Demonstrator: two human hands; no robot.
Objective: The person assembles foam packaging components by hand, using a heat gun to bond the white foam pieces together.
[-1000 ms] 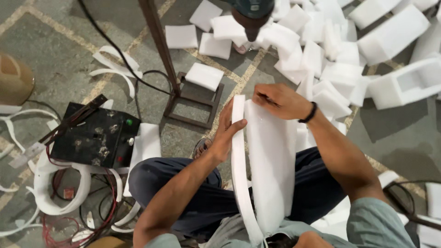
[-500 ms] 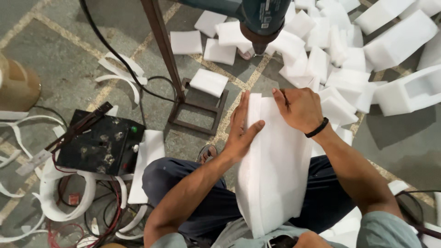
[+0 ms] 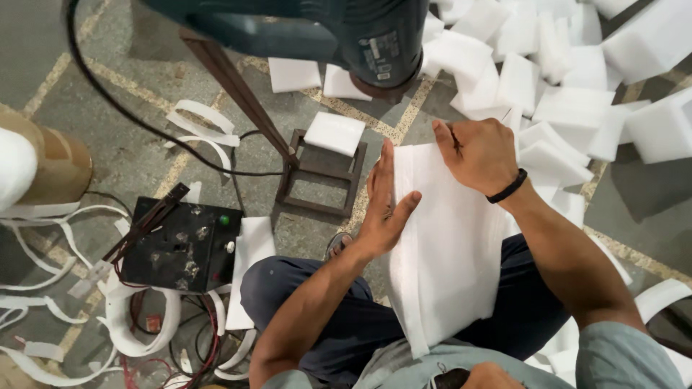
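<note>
Both hands [image 3: 384, 209] [image 3: 479, 153] press a folded white foam sheet [image 3: 447, 245].

There is only one view, from the camera on my head, so nothing is shared with a second one. It looks almost straight down past my chest, onto my lap and the floor [image 3: 108, 144] in front of me. It sits close: my forearms fill the lower half, and my left hand [image 3: 386, 209] and right hand [image 3: 479, 155] lie near the middle. The dark tool body [image 3: 339, 32] overhead is nearest, cutting off the top edge. The white foam blocks [image 3: 569, 79] lie farther off, at upper right.
</note>
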